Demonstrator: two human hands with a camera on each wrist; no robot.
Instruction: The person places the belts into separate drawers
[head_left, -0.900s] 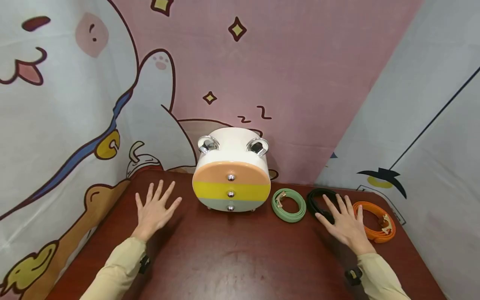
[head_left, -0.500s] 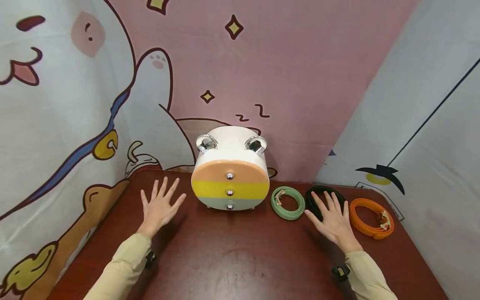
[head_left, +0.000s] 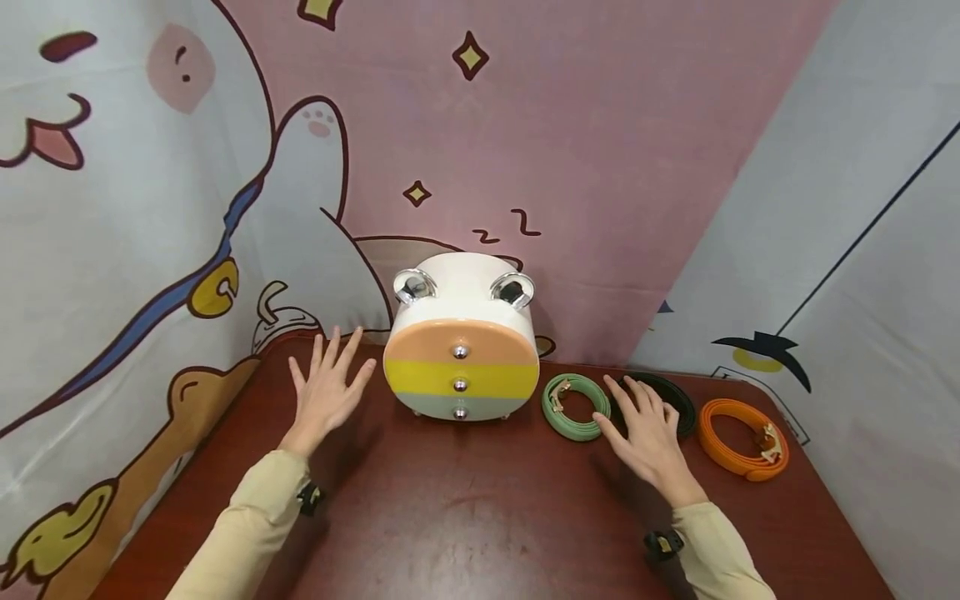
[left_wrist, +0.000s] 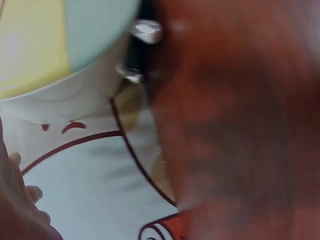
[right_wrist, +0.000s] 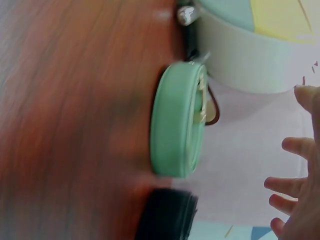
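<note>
My left hand (head_left: 326, 398), fingers spread and holding nothing, is left of a white oval cabinet (head_left: 472, 287). Three drawer fronts, orange, yellow and pale green, each carry a round silver knob. Over the black coiled belt (head_left: 675, 398) hovers my right hand (head_left: 647, 433), its fingers loosely extended and partly hiding that belt. The thumb overlaps the edge of the green coiled belt (head_left: 573, 429), which has a gold buckle. Farther right lies an orange coiled belt (head_left: 723, 450). In the right wrist view the green belt (right_wrist: 172, 120) stands apart from the fingers.
All of this rests on a dark red-brown wooden table (head_left: 457, 508). A printed cartoon cloth (head_left: 600, 167) hangs close behind the table and along both sides. Two silver ear-like rings (head_left: 415, 287) stick out from the cabinet's top.
My right hand has moved left, from between the black and orange belts toward the green one, its fingers drawing closer together. My left hand has shifted slightly right and forward, toward the cabinet.
</note>
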